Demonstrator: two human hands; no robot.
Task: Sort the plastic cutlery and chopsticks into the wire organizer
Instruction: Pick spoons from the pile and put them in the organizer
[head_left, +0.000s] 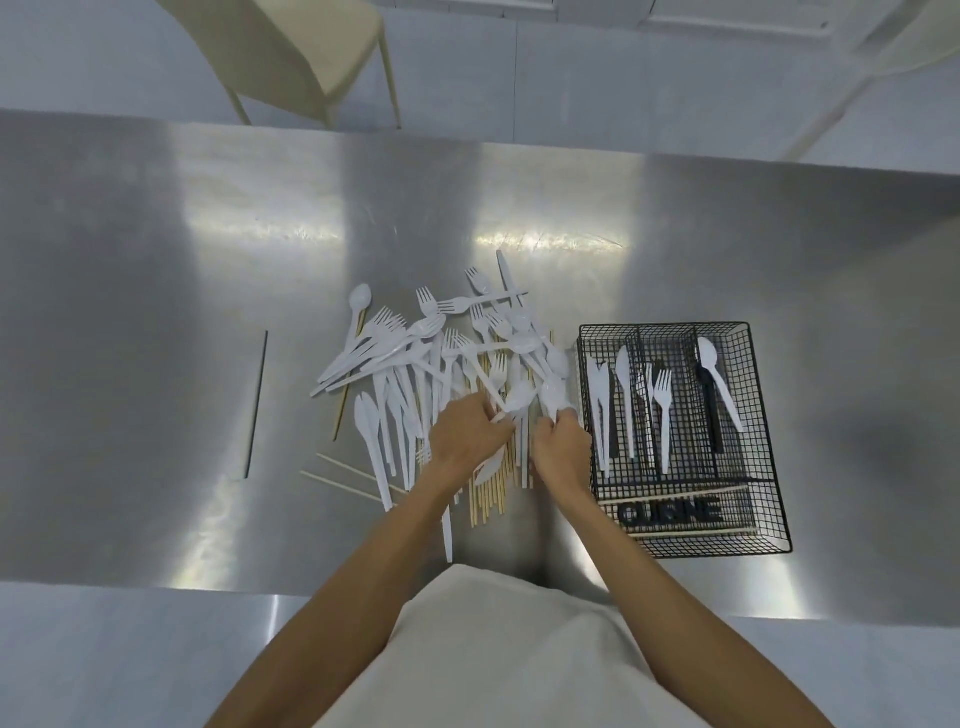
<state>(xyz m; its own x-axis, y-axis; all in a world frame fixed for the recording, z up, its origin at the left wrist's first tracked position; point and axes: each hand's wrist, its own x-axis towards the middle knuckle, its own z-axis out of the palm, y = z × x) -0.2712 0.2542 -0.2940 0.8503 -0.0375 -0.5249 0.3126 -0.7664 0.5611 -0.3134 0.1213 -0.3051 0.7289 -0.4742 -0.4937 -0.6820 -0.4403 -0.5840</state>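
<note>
Both hands meet at the 4 o'clock corner of the heap of white plastic cutlery (415, 364), just left of the wire organizer (769, 415). The right hand (563, 449) lies back-up. Its fingertips are bunched together at its own 12 o'clock and pinch the handle of the right-hand spoon (551, 392), whose bowl points away toward 12. The left hand (467, 436) is also back-up, its fingers curled toward 2 o'clock. The left-hand spoon (519, 397) lies right at those fingertips, but blur hides whether they clamp it or merely touch it. The two spoons sit just beside each other, between the hands and the heap.

Both bare forearms come up from 6 o'clock, either side of a pale garment (498, 649), and converge. The left one slants toward 1 o'clock and the right toward 11.

Wooden chopsticks (493, 488) lie under the heap, poking out toward 6 below the left wrist.

In the organizer, knives (602, 410) fill the 9 o'clock slot and forks (663, 415) the middle. A white spoon (719, 384) crosses a black utensil (710, 410) at 3. More chopsticks (717, 491) lie crosswise in the 6 o'clock compartment.

All of this rests on a steel table (156, 312).
</note>
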